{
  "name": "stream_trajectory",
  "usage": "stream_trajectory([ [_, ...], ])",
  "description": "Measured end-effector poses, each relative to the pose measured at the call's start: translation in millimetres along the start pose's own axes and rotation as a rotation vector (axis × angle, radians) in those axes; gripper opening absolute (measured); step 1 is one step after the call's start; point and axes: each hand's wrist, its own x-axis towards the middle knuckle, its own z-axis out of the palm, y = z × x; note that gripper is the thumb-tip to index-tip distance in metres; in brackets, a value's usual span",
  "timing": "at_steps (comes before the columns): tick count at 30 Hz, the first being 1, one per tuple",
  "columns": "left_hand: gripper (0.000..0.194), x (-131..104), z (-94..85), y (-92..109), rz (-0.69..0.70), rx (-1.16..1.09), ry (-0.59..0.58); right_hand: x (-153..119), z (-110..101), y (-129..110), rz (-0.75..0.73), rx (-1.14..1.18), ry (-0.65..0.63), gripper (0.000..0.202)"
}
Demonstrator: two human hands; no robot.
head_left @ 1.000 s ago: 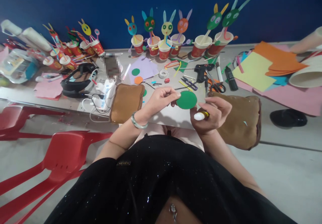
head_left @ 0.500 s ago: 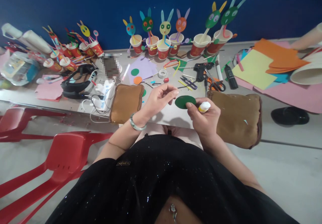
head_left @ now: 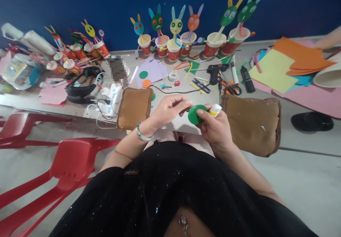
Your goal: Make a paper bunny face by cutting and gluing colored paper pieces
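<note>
A green paper disc (head_left: 196, 115) is pinched between the thumb and fingers of my right hand (head_left: 216, 127). That same hand also holds a glue stick (head_left: 215, 109) with a white end and a yellow band. My left hand (head_left: 170, 111), with a bangle at the wrist, is closed just left of the disc, thumb and index finger pressed together. What those fingertips hold, if anything, is too small to make out. Beyond my hands, a green circle (head_left: 143, 75) and an orange circle (head_left: 146, 83) lie by purple paper (head_left: 156, 70).
Paper cups (head_left: 174, 50) with paper-faced figures line the wall. A glue gun (head_left: 214, 73), scissors (head_left: 230, 87) and a black bottle (head_left: 247, 80) lie beyond my right hand. Brown cushions (head_left: 252, 123) flank the table edge. Another person's arm (head_left: 329, 39) reaches in at the right, near orange paper (head_left: 306, 56).
The green disc has turned to show more of its face and sits slightly lower. My left hand has shifted a little lower and closer to the disc. The view has moved slightly.
</note>
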Motion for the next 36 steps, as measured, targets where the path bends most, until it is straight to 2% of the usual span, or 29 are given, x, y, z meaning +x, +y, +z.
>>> stream_trajectory([
  [7,0.025,-6,0.6,-10,0.021,0.024,0.043,0,3,2,-0.077,-0.027,0.045,0.048],
  [11,0.02,-6,4.3,-14,-0.011,-0.018,0.089,-1,1,6,-0.099,-0.049,0.042,0.047],
  [14,0.021,-6,6.5,-14,-0.042,-0.078,0.078,-3,0,6,-0.12,-0.066,0.052,0.043],
  [22,0.039,-5,9.3,-13,-0.152,-0.248,0.019,-6,-1,4,-0.106,-0.083,0.04,0.04],
  [27,0.044,-6,11.4,-11,-0.141,-0.265,0.039,-8,-1,2,-0.098,-0.093,0.008,0.039],
  [36,0.046,-6,12.2,-11,-0.133,-0.2,0.057,-10,-4,3,-0.126,-0.136,0.026,0.035],
])
